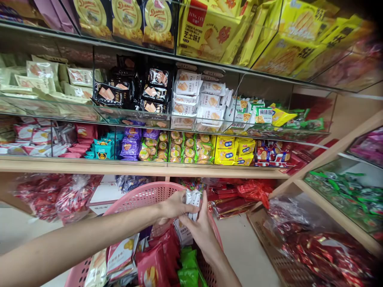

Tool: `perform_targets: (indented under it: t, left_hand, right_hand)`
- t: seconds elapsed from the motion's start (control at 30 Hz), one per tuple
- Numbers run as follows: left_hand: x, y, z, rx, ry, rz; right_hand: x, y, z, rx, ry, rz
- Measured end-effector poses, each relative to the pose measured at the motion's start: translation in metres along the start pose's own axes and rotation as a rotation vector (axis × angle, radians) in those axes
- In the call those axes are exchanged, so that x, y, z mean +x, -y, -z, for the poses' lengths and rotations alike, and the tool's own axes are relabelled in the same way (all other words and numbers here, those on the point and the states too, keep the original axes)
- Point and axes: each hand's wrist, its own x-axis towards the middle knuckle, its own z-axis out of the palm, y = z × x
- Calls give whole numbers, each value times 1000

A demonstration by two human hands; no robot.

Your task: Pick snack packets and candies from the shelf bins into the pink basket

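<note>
Between my left hand (172, 207) and my right hand (201, 223) is a small stack of white snack packets (193, 201), pinched from both sides. Both hands are over the far side of a pink plastic basket (125, 201) with a perforated wall. Inside the basket lie red packets (154, 261), green packets (189, 263), white-and-red packets (121, 255) and a pale packet (97, 267). Just under my hands another white packet (183, 231) shows in the basket, partly hidden. My forearms cover part of the basket's contents.
Shelves with clear fronts hold white wafer packets (185, 95), black packets (154, 89), yellow packets (226, 149) and round biscuits (190, 148). A wooden ledge (149, 167) runs above the basket. Bagged red goods (73, 195) lie below at left, and a cardboard box (266, 239) with red-wrapped goods is at right.
</note>
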Motion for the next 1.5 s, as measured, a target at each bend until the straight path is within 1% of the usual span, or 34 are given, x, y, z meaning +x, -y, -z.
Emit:
perform_targets:
  t: [0.07, 0.1, 0.13, 0.2, 0.23, 0.27, 0.33, 0.37, 0.4, 0.5, 0.6, 0.7, 0.77, 0.87, 0.97, 1.1, 1.23, 1.37, 1.5]
  left_hand:
    - [1, 1, 6, 64, 105, 3]
    - [2, 2, 9, 118, 129, -8]
    - [3, 2, 13, 197, 135, -23]
    - [6, 4, 21, 465, 147, -65]
    - [9, 6, 24, 650, 178, -117]
    - [11, 10, 28, 837, 235, -195]
    - [15, 20, 32, 1144, 354, -370]
    - [18, 26, 32, 1269, 392, -446]
    - [20, 33, 32, 1366, 412, -496]
    - [26, 53, 28, 1535, 435, -555]
    - [33, 67, 26, 1595, 454, -646]
    - [39, 75, 26, 1731, 498, -767]
    - [43, 79, 25, 1786, 532, -797]
    - [45, 85, 22, 1797, 550, -803]
    - [46, 94, 17, 1794, 544, -806]
    - [48, 103, 14, 1788, 528, -814]
    - [52, 103, 17, 1810, 509, -815]
    - [53, 100, 20, 1848, 449, -812]
    - [50, 100, 18, 1868, 421, -789]
  right_hand:
    - [-6, -6, 8, -40, -25, -11]
    - [-9, -8, 12, -64, -48, -14]
    - [-13, -10, 18, -89, -72, -15]
    - [-20, -10, 29, -136, -114, -9]
    - [-24, -9, 35, -150, -140, -2]
    - [-27, -8, 41, -158, -174, 8]
    - [-32, -6, 52, -171, -268, 42]
    - [-34, -6, 58, -183, -320, 62]
    - [-35, -7, 63, -197, -367, 79]
    - [-37, -13, 72, -222, -449, 93]
    - [-38, -19, 74, -223, -488, 78]
    - [-38, -22, 72, -223, -501, 76]
    - [-36, -26, 73, -217, -505, 77]
    - [-33, -35, 79, -191, -495, 64]
    - [-30, -42, 83, -175, -470, 63]
    - [-30, -45, 83, -180, -470, 61]
    - [-29, -46, 81, -167, -470, 67]
    - [-28, -51, 83, -172, -461, 71]
    - [-28, -54, 84, -204, -435, 63]
